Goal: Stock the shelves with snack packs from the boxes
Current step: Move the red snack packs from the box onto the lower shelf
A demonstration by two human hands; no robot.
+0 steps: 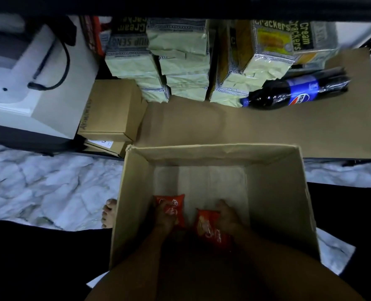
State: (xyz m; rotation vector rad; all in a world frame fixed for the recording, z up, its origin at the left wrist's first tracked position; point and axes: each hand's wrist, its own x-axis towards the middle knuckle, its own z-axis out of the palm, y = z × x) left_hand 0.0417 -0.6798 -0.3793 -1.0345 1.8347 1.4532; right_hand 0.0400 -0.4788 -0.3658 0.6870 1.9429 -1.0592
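Snack packs in box, left hand, right hand gripping one each

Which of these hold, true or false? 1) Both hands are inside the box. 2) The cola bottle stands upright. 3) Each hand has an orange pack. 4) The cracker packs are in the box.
1) True: left hand and right hand are down in the box.
2) False: the bottle lies on its side.
3) True: left pack, right pack.
4) False: the cracker packs sit stacked on the shelf.
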